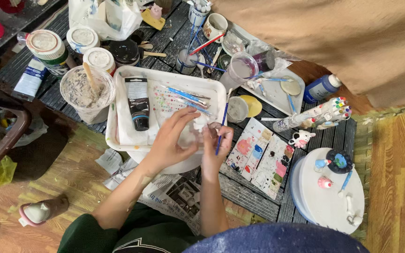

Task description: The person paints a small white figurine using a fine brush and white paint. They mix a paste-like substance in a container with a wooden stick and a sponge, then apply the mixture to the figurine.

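Left hand (172,140) cupped around a small white figure (198,124), fingers (186,115) curled over its top and side, grasping it above the near edge of the white tray (118,140). Right hand (216,145) just beside it, fingers pinched on a thin blue paintbrush (222,126) that stands nearly upright; whether the brush tip meets the figure cannot be told. Both hands touch or nearly touch around the figure.

In the tray: a black paint tube (138,103) lying flat, several blue brushes (186,97), dots of colour. Right of the hands, on the dark slatted worktop (249,192), a paint-smeared palette (261,157). Farther right, a round white turntable (333,199) carrying small painted figures. Left of the tray, a plastic tub (86,91) with a wooden stick
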